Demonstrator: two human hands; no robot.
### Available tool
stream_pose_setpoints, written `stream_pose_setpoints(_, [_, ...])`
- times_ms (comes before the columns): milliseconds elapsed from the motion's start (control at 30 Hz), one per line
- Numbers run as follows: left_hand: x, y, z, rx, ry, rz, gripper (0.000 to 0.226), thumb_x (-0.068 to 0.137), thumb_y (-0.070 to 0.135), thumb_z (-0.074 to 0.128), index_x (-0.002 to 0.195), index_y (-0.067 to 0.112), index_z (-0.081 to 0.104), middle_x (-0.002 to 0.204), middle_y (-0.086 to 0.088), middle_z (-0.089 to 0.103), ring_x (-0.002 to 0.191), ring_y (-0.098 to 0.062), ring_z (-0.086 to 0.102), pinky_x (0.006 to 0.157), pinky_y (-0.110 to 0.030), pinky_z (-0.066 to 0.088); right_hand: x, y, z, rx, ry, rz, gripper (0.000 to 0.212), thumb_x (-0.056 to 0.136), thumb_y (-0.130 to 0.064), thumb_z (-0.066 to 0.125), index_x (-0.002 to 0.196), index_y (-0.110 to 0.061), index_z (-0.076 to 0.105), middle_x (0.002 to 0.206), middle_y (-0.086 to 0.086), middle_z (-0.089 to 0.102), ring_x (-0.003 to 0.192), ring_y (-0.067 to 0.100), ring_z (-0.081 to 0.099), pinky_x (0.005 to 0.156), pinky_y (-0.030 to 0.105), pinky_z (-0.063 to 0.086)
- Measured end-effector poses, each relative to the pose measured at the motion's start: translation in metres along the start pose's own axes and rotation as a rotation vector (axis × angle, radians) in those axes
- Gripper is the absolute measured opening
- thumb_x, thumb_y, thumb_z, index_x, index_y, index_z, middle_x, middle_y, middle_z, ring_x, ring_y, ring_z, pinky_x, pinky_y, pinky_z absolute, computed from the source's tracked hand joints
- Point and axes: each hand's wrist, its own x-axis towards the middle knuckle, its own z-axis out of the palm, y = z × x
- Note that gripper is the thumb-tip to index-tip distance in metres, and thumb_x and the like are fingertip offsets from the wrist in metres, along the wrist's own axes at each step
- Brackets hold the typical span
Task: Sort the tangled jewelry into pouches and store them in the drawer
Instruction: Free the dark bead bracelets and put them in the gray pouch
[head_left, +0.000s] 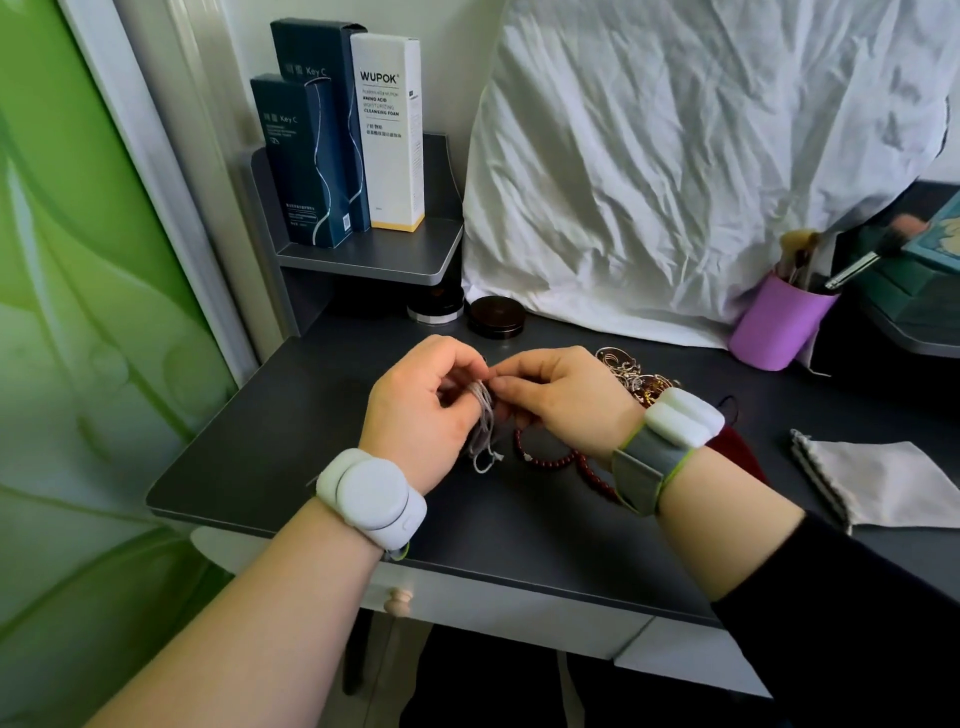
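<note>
Mid-frame: left hand (421, 410) and right hand (561, 397) both pinching grey cord (484, 423) (pouch drawstring, likely). Advise slow, even pulls. Jewelry (631, 371) heaped right of centre; beads (561, 462) beneath.

On the shelf stood three tall boxes: two dark blue boxes (301, 161) and one white box (388, 130). On the dark table (260, 457) there were two round jars (496, 316), one purple cup (776, 327) with brushes, one grey pouch (878, 480), one red bead bracelet (550, 460) and one heap of metal jewelry (631, 371). Two hands were in view, the left hand (421, 410) and the right hand (566, 397), each with one white wrist device (371, 496), and the drawer below had one knob (400, 603).
</note>
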Motion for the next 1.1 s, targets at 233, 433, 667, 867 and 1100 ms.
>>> stream_pose_setpoints(233, [0.001,-0.006,-0.002,-0.007,0.047,0.010,0.015,0.079,0.010,0.072,0.084,0.022,0.064,0.082,0.012,0.056,0.073,-0.009,0.058,0.068,-0.017,0.047,0.002,-0.001,0.002,0.078,-0.063,-0.010,0.018,0.086,-0.004,0.062,0.083,-0.020,0.070,0.061,0.006,0.064,0.049,0.009,0.050,0.052,0.018,0.041])
stream_pose_setpoints(433, [-0.002,-0.005,-0.008,-0.021,0.031,0.009,0.009,0.074,0.007,0.076,0.073,0.009,0.067,0.080,0.003,0.064,0.075,-0.010,0.062,0.069,-0.022,0.049,0.007,-0.001,0.002,0.074,0.014,0.049,0.016,0.086,-0.006,0.062,0.075,-0.017,0.067,0.057,0.003,0.062,0.045,0.008,0.047,0.048,0.015,0.039])
stream_pose_setpoints(667, [-0.007,-0.004,-0.017,0.042,-0.070,0.060,0.013,0.069,-0.001,0.077,0.065,0.002,0.065,0.084,0.002,0.067,0.083,-0.005,0.060,0.074,-0.010,0.042,0.013,0.008,0.001,0.035,0.151,0.106,0.018,0.085,-0.007,0.061,0.073,-0.019,0.066,0.059,0.003,0.061,0.047,0.011,0.046,0.044,0.015,0.038])
stream_pose_setpoints(867, [-0.009,-0.006,-0.015,0.020,-0.109,-0.015,0.011,0.072,0.006,0.078,0.072,0.009,0.067,0.086,0.004,0.065,0.079,-0.007,0.059,0.071,-0.017,0.046,0.020,0.017,0.007,-0.111,0.216,0.009,0.014,0.083,-0.008,0.063,0.084,-0.021,0.070,0.080,-0.003,0.064,0.068,0.009,0.055,0.073,0.025,0.046])
stream_pose_setpoints(1100, [-0.007,-0.015,-0.010,0.268,-0.356,-0.040,0.041,0.064,0.026,0.083,0.098,0.025,0.061,0.096,0.014,0.049,0.084,-0.005,0.039,0.070,-0.008,0.029,0.035,0.023,0.008,-0.615,-0.029,-0.154,0.047,0.090,-0.001,0.044,0.135,-0.016,0.049,0.148,0.001,0.038,0.139,0.017,0.031,0.114,0.024,0.018])
